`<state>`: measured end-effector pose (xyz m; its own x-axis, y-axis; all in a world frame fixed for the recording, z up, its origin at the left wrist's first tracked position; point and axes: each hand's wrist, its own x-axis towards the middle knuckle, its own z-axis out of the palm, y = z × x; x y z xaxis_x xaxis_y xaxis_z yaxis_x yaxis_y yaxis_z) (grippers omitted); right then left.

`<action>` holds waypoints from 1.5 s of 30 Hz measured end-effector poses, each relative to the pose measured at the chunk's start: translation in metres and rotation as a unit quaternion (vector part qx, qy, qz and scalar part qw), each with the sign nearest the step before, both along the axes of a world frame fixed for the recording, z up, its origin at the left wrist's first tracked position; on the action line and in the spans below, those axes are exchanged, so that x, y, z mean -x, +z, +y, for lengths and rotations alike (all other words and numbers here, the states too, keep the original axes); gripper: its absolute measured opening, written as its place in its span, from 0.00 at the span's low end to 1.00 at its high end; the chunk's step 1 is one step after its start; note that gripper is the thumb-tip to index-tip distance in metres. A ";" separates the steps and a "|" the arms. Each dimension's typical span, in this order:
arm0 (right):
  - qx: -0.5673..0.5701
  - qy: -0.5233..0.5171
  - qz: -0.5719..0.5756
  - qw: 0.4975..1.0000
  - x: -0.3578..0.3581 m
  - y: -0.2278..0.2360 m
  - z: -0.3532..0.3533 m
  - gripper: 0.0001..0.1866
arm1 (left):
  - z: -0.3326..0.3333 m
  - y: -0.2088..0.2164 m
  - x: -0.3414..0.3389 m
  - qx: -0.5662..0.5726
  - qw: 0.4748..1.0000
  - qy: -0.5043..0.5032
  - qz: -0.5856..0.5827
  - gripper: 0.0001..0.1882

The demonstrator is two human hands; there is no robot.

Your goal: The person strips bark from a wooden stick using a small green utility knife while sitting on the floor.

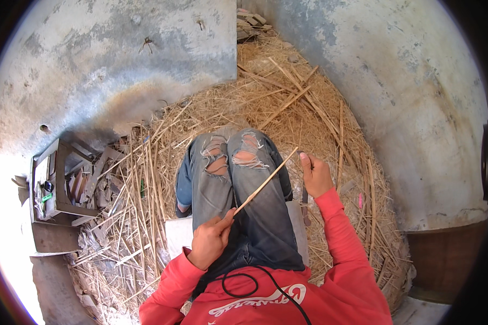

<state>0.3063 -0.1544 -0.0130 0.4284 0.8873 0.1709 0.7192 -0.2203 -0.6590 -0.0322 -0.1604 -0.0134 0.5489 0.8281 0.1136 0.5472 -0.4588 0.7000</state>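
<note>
A thin, pale bamboo strip (264, 185) slants up and to the right above my jeans-clad thighs. My left hand (211, 238) is closed round its lower end. By the strip's upper end is my right hand (315, 174), its fingers curled and its thumb pointing up. A small dark tip shows beside that thumb; the fist hides most of whatever it grips. Below the right hand, a narrow dark brown piece (306, 208) shows beside my leg, and I cannot tell whether it joins what the hand holds.
Shavings and loose strips (287, 116) cover the floor around my seat (179, 235). A wooden frame like an overturned stool (70, 208) stands at the left, with small items on it. Worn walls rise ahead (162, 49) and to the right (412, 108). A black cord (279, 290) crosses my red top.
</note>
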 end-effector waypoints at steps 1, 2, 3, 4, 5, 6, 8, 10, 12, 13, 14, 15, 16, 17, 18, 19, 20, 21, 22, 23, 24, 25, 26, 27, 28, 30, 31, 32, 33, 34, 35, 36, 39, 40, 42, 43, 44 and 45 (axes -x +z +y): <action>-0.002 -0.001 -0.005 1.000 0.000 0.001 0.001 0.26 | 0.000 -0.002 0.003 0.001 1.000 -0.002 -0.003 0.21; -0.004 -0.002 -0.010 1.000 0.000 0.003 0.002 0.26 | 0.001 -0.006 0.005 0.002 1.000 -0.003 -0.006 0.21; -0.006 -0.004 -0.015 1.000 0.001 0.003 0.003 0.26 | 0.002 -0.007 0.006 0.003 1.000 -0.005 -0.009 0.22; -0.001 -0.006 -0.019 1.000 0.001 0.002 0.005 0.26 | 0.001 -0.006 0.007 0.007 1.000 -0.004 -0.002 0.21; 0.003 -0.008 -0.022 1.000 0.001 -0.001 0.007 0.26 | 0.001 -0.004 0.008 0.011 1.000 -0.002 0.004 0.21; 0.007 -0.011 -0.027 1.000 0.001 -0.003 0.008 0.26 | 0.002 -0.003 0.008 0.015 1.000 -0.002 0.010 0.21; 0.014 -0.029 -0.034 0.999 0.003 -0.012 0.010 0.27 | 0.004 -0.003 0.006 -0.002 1.000 -0.010 0.016 0.20; 0.001 -0.027 -0.026 0.999 0.010 -0.021 0.009 0.27 | 0.004 -0.004 0.004 -0.001 1.000 -0.012 0.013 0.19; -0.035 -0.006 -0.003 0.999 0.024 -0.028 0.007 0.27 | 0.005 -0.007 0.002 0.012 1.000 -0.008 0.000 0.18; -0.021 -0.003 -0.002 1.000 0.024 -0.030 0.006 0.27 | 0.005 -0.006 0.002 0.017 1.000 -0.006 0.000 0.18; -0.007 -0.001 0.000 1.000 0.024 -0.030 0.005 0.27 | 0.005 -0.003 0.002 0.022 1.000 -0.005 -0.001 0.18; 0.007 0.001 0.003 1.000 0.025 -0.030 0.004 0.27 | 0.004 -0.001 0.002 0.027 1.000 -0.003 -0.001 0.17; -0.007 0.025 0.017 1.000 0.030 -0.031 0.001 0.27 | 0.005 -0.001 0.001 0.029 1.000 -0.004 -0.003 0.17; -0.020 0.049 0.032 0.998 0.040 -0.032 -0.003 0.27 | 0.005 -0.001 -0.001 0.032 0.999 -0.005 -0.005 0.17; -0.035 0.074 0.046 0.996 0.049 -0.033 -0.005 0.27 | 0.006 -0.002 -0.003 0.033 0.999 -0.005 -0.007 0.17; -0.015 0.072 0.050 0.996 0.057 -0.031 -0.008 0.27 | 0.006 -0.004 -0.005 0.029 0.999 -0.001 -0.014 0.16; 0.004 0.071 0.055 0.996 0.064 -0.028 -0.012 0.27 | 0.007 -0.006 -0.008 0.025 0.999 0.003 -0.020 0.15; 0.025 0.070 0.058 0.996 0.067 -0.026 -0.014 0.27 | 0.006 -0.005 -0.011 0.022 0.999 0.008 -0.028 0.15; 0.020 0.068 0.055 0.996 0.066 -0.024 -0.013 0.27 | 0.007 -0.004 -0.015 0.023 0.999 0.008 -0.033 0.15; 0.015 0.065 0.052 0.996 0.065 -0.023 -0.011 0.26 | 0.008 -0.001 -0.019 0.025 0.999 0.009 -0.039 0.15; 0.011 0.061 0.052 0.997 0.065 -0.023 -0.011 0.26 | 0.009 0.001 -0.022 0.028 0.999 0.007 -0.042 0.15; 0.020 0.061 0.057 0.996 0.066 -0.025 -0.013 0.26 | 0.009 0.002 -0.025 0.037 0.999 0.013 -0.031 0.14; 0.029 0.061 0.062 0.996 0.068 -0.028 -0.014 0.26 | 0.009 0.003 -0.028 0.045 0.999 0.019 -0.021 0.13; 0.037 0.063 0.063 0.995 0.067 -0.027 -0.014 0.26 | 0.009 0.004 -0.033 0.052 0.998 0.027 -0.014 0.13; 0.042 0.072 0.064 0.994 0.067 -0.025 -0.015 0.26 | 0.010 0.005 -0.038 0.044 0.998 0.030 -0.017 0.13; 0.053 0.089 0.068 0.992 0.068 -0.022 -0.016 0.26 | 0.013 0.004 -0.049 0.030 0.999 0.036 -0.021 0.13; 0.043 0.094 0.077 0.992 0.067 -0.022 -0.016 0.27 | 0.015 0.005 -0.053 0.029 0.999 0.038 -0.026 0.13; 0.034 0.098 0.087 0.991 0.066 -0.025 -0.016 0.28 | 0.016 0.007 -0.056 0.028 0.998 0.040 -0.030 0.12; 0.023 0.101 0.097 0.990 0.065 -0.029 -0.015 0.28 | 0.017 0.009 -0.058 0.027 0.998 0.041 -0.034 0.12; 0.029 0.113 0.113 0.987 0.062 -0.034 -0.014 0.29 | 0.017 0.009 -0.058 0.034 0.998 0.040 -0.034 0.12; 0.034 0.124 0.128 0.983 0.057 -0.039 -0.015 0.29 | 0.017 0.009 -0.057 0.041 0.998 0.038 -0.035 0.12; 0.040 0.139 0.145 0.979 0.056 -0.039 -0.013 0.29 | 0.017 0.009 -0.055 0.048 0.998 0.040 -0.033 0.12; 0.016 0.220 0.303 0.927 0.049 -0.026 -0.016 0.29 | 0.018 0.004 -0.052 0.067 0.996 0.046 -0.045 0.12; 0.084 0.242 0.332 0.908 0.039 -0.022 -0.016 0.28 | 0.019 0.002 -0.052 0.064 0.995 0.051 -0.058 0.12; 0.218 0.282 0.384 0.852 0.014 -0.013 -0.016 0.28 | 0.019 -0.001 -0.052 0.058 0.993 0.061 -0.085 0.12; 0.181 0.258 0.400 0.861 0.014 -0.010 -0.018 0.27 | 0.020 -0.003 -0.051 0.047 0.994 0.054 -0.087 0.12; 0.143 0.233 0.415 0.868 0.014 -0.005 -0.021 0.26 | 0.021 -0.005 -0.049 0.037 0.994 0.047 -0.090 0.12; 0.106 0.207 0.427 0.874 0.014 0.002 -0.023 0.25 | 0.021 -0.007 -0.051 0.027 0.994 0.040 -0.095 0.12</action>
